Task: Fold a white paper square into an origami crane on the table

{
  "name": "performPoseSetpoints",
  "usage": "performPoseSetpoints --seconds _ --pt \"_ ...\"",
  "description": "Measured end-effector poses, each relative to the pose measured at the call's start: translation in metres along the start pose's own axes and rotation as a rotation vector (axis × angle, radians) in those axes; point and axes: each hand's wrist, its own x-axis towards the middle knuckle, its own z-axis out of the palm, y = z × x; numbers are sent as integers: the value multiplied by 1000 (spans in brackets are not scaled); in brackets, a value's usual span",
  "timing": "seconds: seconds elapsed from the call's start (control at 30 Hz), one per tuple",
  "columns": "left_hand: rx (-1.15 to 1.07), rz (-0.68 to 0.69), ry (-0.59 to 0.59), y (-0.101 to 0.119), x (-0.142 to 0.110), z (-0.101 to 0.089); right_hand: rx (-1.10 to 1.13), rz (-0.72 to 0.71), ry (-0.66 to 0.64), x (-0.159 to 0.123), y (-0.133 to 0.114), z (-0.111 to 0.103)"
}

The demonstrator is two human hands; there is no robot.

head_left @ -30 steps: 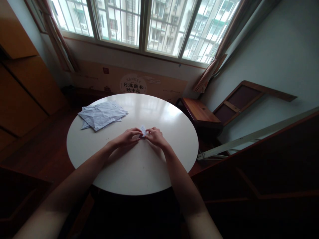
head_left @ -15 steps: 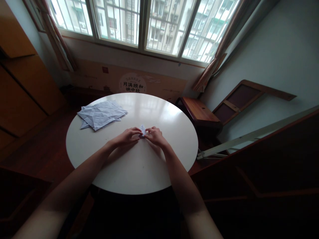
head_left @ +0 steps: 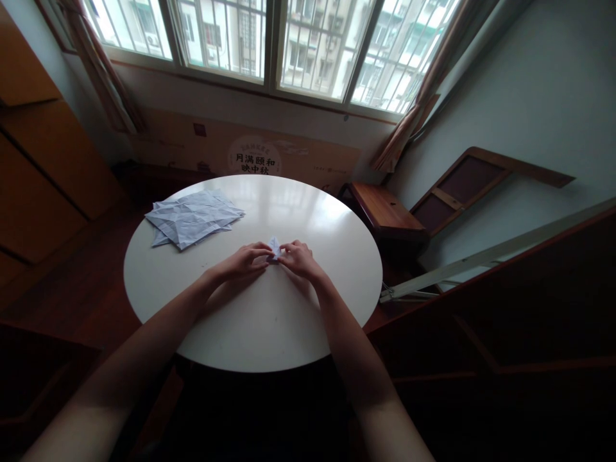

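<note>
The small folded paper (head_left: pixel 274 247) sat near the middle of the round white counter (head_left: pixel 308 321), pinched between both hands so that only its pale upper tip showed above the fingertips. The left hand (head_left: pixel 243 262) had its grip clenched on the paper's left edge, and the right hand (head_left: pixel 297 258) grasped the right edge, the two sets of fingers nearly touching. How many layers lay under the fingers could not be told.

To fold well at this size, it seemed best to keep the piece pressed flat on the counter, line up the edges before creasing, and run a nail along the fold while the other hand pinned the paper.

A loose stack of creased sheets (head_left: pixel 192 217) lay well apart, toward the counter's far left, below the barred window (head_left: pixel 269 38).
</note>
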Motion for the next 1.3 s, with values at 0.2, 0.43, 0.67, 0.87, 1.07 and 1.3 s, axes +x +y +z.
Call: performPoseSetpoints --seconds 0.2,0.43,0.67,0.87,1.07,1.3 --pt "-8 -13 1 4 0 -1 3 -6 5 1 1 1" --pt "-23 -13 5 6 1 -2 0 -1 -2 1 1 2" --pt "9 -25 -17 7 1 -3 6 -1 -3 1 0 0" --pt "5 -30 -11 8 1 -3 3 -4 -6 1 0 0" --pt "21 -36 -27 10 0 -5 -2 0 -15 1 -1 0" --pt "27 -40 -28 9 1 -4 1 -5 -8 0 -1 0"
